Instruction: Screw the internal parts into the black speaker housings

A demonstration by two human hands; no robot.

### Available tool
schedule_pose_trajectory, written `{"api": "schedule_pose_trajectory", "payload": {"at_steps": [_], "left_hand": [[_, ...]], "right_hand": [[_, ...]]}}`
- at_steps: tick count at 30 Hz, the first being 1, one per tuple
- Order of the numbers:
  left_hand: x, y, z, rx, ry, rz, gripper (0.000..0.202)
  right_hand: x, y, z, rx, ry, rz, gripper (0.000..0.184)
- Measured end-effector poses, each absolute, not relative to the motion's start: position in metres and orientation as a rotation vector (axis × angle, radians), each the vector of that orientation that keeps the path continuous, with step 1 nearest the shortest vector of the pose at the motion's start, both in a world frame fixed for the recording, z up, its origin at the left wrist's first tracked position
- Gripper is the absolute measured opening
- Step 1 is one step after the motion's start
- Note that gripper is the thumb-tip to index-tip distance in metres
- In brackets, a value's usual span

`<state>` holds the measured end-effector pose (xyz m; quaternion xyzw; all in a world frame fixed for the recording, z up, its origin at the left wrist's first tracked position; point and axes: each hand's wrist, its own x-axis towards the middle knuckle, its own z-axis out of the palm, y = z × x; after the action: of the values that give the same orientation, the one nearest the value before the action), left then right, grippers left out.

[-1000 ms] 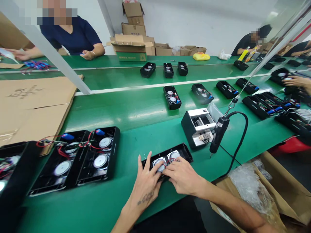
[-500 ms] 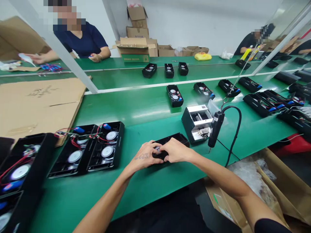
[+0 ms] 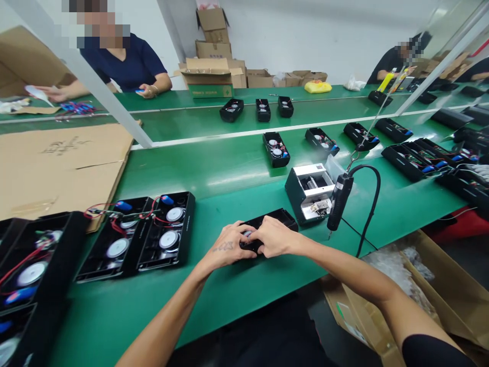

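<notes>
A black speaker housing [image 3: 284,219] lies open side up on the green bench in front of me. My left hand [image 3: 228,245] is bent round its left end, with thumb and fingers closed on the wall and rim. Inside that end, a sliver of a round silvery speaker [image 3: 247,234] shows between my hands. My right hand [image 3: 275,237] reaches over the near wall, its curled fingers down at the speaker, fingertips partly hidden. Just beyond the housing's right end stands a black and white box-shaped device [image 3: 311,191]. An electric screwdriver [image 3: 340,204] hangs in front of that device.
To the left sit open housings [image 3: 166,232] with speakers, red wires and blue parts. More housings [image 3: 275,149] stand along the line behind. Flat cardboard [image 3: 61,158] covers the far left. Two people sit across the bench. A cardboard box with plastic bags [image 3: 401,285] is below right.
Both hands stay at the same end of the housing, with only a slight shift of the right hand's fingers. The view has moved a little.
</notes>
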<state>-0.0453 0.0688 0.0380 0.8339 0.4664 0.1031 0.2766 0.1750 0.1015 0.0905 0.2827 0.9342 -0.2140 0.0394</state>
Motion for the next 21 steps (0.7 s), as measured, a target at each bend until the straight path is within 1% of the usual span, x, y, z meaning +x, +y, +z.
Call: {"api": "schedule_pose_trajectory", "payload": {"at_steps": [4,7,9,10,11,12,13,14,15,16,17,18,19,21], "left_hand": [[-0.045,0.071,0.035,2.268,1.238,0.304,0.018],[-0.044,0.066,0.036,2.312,1.247,0.327,0.013],[-0.041,0.057,0.035,2.344,1.257,0.348,0.012],[-0.039,0.050,0.033,2.365,1.263,0.369,0.011],[-0.037,0.043,0.030,2.399,1.273,0.402,0.009],[-0.034,0.036,0.027,2.447,1.288,0.443,0.007],[-0.032,0.028,0.023,2.506,1.304,0.490,0.006],[-0.030,0.021,0.019,2.569,1.323,0.538,0.005],[-0.028,0.015,0.014,2.629,1.341,0.582,0.006],[-0.027,0.011,0.010,2.678,1.354,0.617,0.006],[-0.026,0.007,0.007,2.712,1.360,0.639,0.007],[-0.025,0.006,0.005,2.734,1.364,0.659,0.008],[-0.025,0.005,0.004,2.749,1.364,0.677,0.010],[-0.025,0.006,0.002,2.765,1.354,0.700,0.012]], "right_hand": [[0.171,0.099,0.085,0.920,2.839,-0.690,0.037],[0.177,0.088,0.087,0.914,2.880,-0.679,0.034],[0.190,0.077,0.087,0.946,3.025,-0.728,0.034],[0.201,0.071,0.086,1.032,3.150,-0.766,0.034],[0.213,0.065,0.084,1.208,3.296,-0.786,0.034],[0.228,0.061,0.080,1.496,3.433,-0.749,0.033],[0.244,0.059,0.074,1.907,3.502,-0.616,0.032],[0.261,0.060,0.068,2.385,3.440,-0.390,0.033],[0.278,0.063,0.062,2.827,3.240,-0.126,0.037],[0.294,0.068,0.056,3.143,2.979,0.082,0.044],[0.308,0.075,0.051,3.312,2.753,0.156,0.052],[0.321,0.082,0.046,3.367,2.607,0.074,0.056],[0.331,0.089,0.042,3.356,2.533,-0.113,0.056],[0.343,0.098,0.035,3.316,2.464,-0.516,0.049]]}}
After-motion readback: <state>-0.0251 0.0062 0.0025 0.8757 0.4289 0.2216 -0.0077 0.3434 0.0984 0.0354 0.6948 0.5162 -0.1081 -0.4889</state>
